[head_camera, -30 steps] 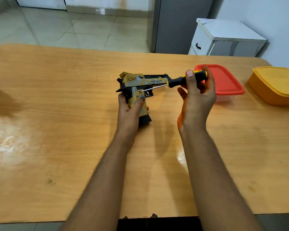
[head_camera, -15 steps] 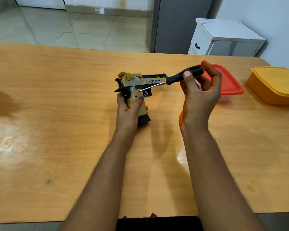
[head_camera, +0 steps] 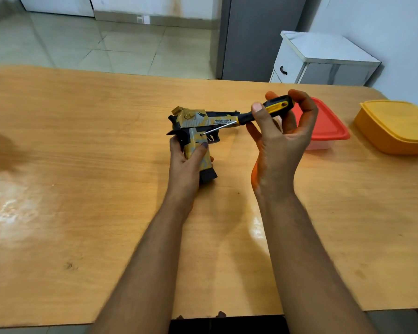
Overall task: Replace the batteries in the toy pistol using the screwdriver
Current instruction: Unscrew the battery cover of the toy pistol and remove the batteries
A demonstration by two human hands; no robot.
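From the head camera, the one view we have, we judge the task to be in its early part. The toy pistol (head_camera: 195,131) is in one piece: we see no cover lifted off, no loose screw on the table (head_camera: 82,141), and no batteries anywhere, old or new. The screwdriver (head_camera: 256,115) has its thin tip set against a small dark spot on the side of the pistol, just above the grip and behind the trigger guard, which we take to be a screw head. So the step in hand looks like loosening that screw. Whether it has turned at all we cannot tell. Left to do, as we read it: take the screw out, open the compartment, swap the batteries, close up and drive the screw back.

Our left hand (head_camera: 187,165) is clamped around the pistol's grip, thumb laid across the near face and fingers wrapped behind, holding the pistol upright with the black base of the grip at or just above the table and the barrel pointing right.

Our right hand (head_camera: 281,138) holds the screwdriver's black-and-yellow handle loosely, not in a fist: the thumb presses the near side, the fingers curl over the far side and the butt, and the palm stands open below it. The shaft slopes down and left to the pistol.

A red-lidded container (head_camera: 323,126) sits just behind the right hand and a yellow container (head_camera: 396,126) farther right, both shut.
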